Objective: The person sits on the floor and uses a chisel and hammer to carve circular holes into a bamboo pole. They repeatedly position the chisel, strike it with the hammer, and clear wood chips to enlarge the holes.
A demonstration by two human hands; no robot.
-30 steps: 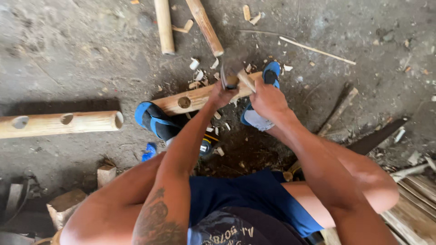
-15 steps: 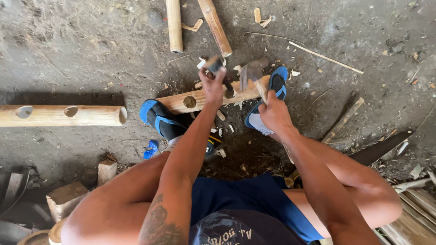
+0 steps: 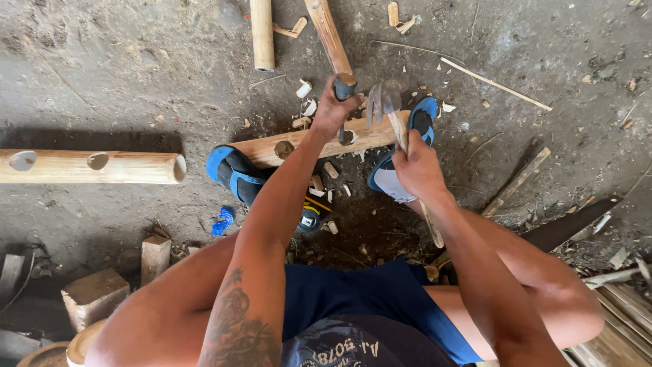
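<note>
A bamboo piece (image 3: 309, 144) with round holes lies across my two blue shoes on the dirt floor. My left hand (image 3: 334, 107) grips a chisel (image 3: 345, 88) held upright over a hole near the piece's right end. My right hand (image 3: 415, 165) holds the wooden handle of a hammer (image 3: 386, 100). The hammer's metal head is blurred, raised just right of the chisel top.
A longer bamboo pole (image 3: 92, 167) with holes lies at the left. Two more poles (image 3: 262, 30) stand off at the top. Wood chips (image 3: 305, 98) litter the ground. Wooden blocks (image 3: 94, 293) sit lower left, a saw blade (image 3: 567, 224) at right, a tape measure (image 3: 309, 216) between my feet.
The hammer has swung up from the bamboo and sits beside the chisel top. My left hand has shifted slightly with the chisel; the view moved a little.
</note>
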